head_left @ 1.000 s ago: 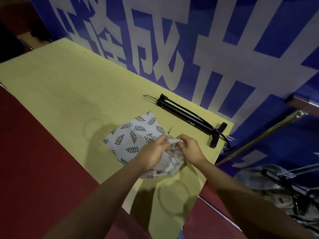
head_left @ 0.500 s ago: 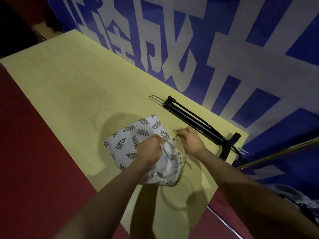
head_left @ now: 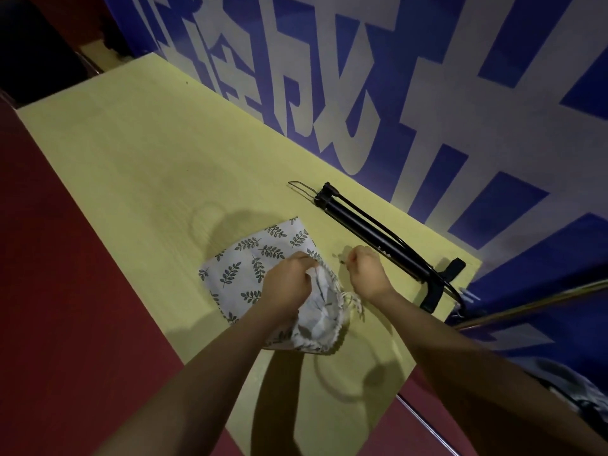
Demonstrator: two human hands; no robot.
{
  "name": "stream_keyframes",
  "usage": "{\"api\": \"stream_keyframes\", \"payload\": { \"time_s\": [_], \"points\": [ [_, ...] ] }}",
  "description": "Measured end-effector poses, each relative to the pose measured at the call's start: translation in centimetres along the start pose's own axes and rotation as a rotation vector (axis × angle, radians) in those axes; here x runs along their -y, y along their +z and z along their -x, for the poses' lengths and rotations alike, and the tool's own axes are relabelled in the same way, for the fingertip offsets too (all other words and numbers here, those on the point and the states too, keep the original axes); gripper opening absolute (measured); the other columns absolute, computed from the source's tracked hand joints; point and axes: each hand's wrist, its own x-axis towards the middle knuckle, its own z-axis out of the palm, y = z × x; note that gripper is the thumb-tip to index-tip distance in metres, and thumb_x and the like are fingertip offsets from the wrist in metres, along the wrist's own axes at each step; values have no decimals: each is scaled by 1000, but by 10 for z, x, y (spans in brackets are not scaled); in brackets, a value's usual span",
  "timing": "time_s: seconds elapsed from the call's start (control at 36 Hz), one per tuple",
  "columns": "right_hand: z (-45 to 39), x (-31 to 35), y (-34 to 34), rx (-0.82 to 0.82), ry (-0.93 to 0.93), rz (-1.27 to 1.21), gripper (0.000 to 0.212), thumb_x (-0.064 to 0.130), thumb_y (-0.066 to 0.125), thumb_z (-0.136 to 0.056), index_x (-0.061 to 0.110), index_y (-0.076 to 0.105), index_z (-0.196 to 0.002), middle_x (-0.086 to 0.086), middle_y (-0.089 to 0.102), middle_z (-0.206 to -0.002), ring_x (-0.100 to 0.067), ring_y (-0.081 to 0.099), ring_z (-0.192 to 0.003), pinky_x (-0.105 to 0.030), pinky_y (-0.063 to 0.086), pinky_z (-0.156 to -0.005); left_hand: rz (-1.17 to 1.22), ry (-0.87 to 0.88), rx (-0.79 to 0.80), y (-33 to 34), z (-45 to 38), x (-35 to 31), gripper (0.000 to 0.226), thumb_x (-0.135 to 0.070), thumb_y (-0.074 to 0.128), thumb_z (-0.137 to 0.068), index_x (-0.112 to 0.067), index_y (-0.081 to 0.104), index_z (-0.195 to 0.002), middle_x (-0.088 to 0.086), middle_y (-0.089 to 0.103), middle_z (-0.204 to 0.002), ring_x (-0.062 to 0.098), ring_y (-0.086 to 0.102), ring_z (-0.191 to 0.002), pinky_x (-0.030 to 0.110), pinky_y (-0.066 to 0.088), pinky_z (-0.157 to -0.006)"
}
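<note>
Left hand (head_left: 289,282) grips pouch (head_left: 245,263) mouth; right hand (head_left: 364,272) pinches tiny item (head_left: 342,260), too small to identify.

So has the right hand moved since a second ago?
Yes. The right hand left the bag mouth, shifting toward the black pump, pinching a cord end.
</note>
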Motion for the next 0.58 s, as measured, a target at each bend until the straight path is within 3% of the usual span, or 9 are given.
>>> {"api": "stream_keyframes", "payload": {
  "time_s": [0.08, 0.17, 0.22, 0.36, 0.5, 0.58],
  "points": [
    [7, 10, -14, -170, 26, -193, 14, 7, 46, -93, 11, 53, -82, -11, 59, -88, -26, 57, -83, -46, 50, -77, -53, 49, 143, -6, -1, 3, 62, 14, 36, -81, -15, 51, -133, 2, 45, -139, 26, 54, -115, 42, 53, -82],
    [17, 28, -28, -222, -34, -242, 10, 17, 49, -94, 13, 56, -87, -4, 60, -87, -21, 59, -81, -40, 51, -73, -145, 67, 327, -15, -5, 5, 75, 16, 36, -83, -15, 20, -150, 0, 14, -157, 24, 39, -133, 42, 48, -95],
    [24, 40, -32, -228, -119, -248, 9, 17, 52, -92, 13, 57, -86, -1, 61, -86, -18, 58, -79, -37, 49, -72, -126, 80, 378, -21, -6, 5, 80, 17, 37, -83, -15, 11, -152, -4, 3, -159, 21, 31, -139, 39, 43, -103],
    [48, 66, -29, -208, -253, -162, 7, 11, 56, -89, 12, 61, -85, 1, 57, -87, -13, 47, -83, -28, 37, -73, 9, 105, 361, -39, -12, 5, 79, 18, 40, -82, -10, 14, -151, 1, 9, -158, 20, 24, -143, 28, 26, -115],
    [63, 74, -17, -180, -185, 125, 7, 21, 61, -87, 17, 67, -89, -3, 45, -117, -21, 34, -110, -23, 16, -83, 69, 91, 394, -55, -16, 5, 81, 20, 36, -84, -12, 5, -151, -1, 1, -159, 18, 10, -146, 19, 11, -114],
    [65, 84, -17, -177, -165, 193, 14, 32, 63, -87, 25, 69, -97, -2, 42, -125, -25, 32, -115, -25, 14, -82, 107, 87, 417, -62, -16, 5, 82, 19, 37, -84, -14, 5, -152, -4, 1, -159, 16, 13, -145, 13, 14, -107]
  ]
}}
